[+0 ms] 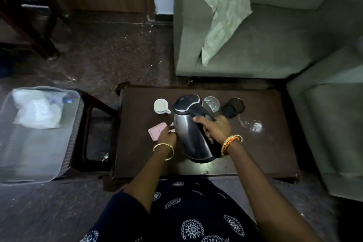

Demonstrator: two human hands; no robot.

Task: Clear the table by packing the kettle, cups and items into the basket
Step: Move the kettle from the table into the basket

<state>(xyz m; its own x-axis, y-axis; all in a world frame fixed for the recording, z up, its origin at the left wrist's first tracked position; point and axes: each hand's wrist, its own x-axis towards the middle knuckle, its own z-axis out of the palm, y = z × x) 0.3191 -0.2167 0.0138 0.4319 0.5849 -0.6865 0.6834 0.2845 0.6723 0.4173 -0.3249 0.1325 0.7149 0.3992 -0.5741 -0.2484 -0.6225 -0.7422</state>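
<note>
A person's right hand (pixel 217 126) grips the steel kettle (pixel 191 129) by its black handle above the dark table (pixel 265 153), while the left hand (pixel 167 137), fingers curled, touches the kettle's side, the basket (pixel 35 155) well off to its left.

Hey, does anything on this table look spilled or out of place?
Possibly a spill: a shiny wet-looking patch sits on the table, right of the kettle the right hand grips. It could be glare or clear glass.

We are in a home sitting room: grey-green sofas (pixel 275 31) with a pale cushion (pixel 225 12) flank a low dark wooden coffee table (pixel 265 143) on a speckled stone floor (pixel 110 55).
</note>
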